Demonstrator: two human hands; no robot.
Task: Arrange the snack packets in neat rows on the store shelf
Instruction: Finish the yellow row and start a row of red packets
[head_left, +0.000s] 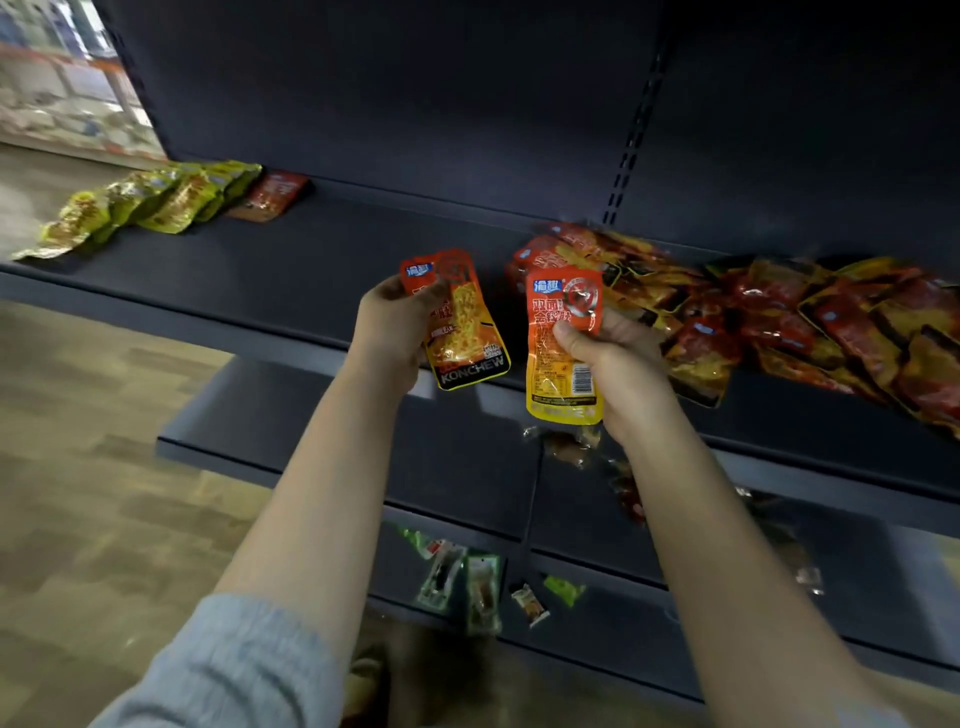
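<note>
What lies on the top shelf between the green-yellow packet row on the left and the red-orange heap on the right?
In the head view, bare dark shelf lies between the row and the heap; one orange-brown packet adjoins the row.

Bare dark shelf lies open left of the left hand; a loose heap of red-orange foil packets crowds the right hand.
</note>
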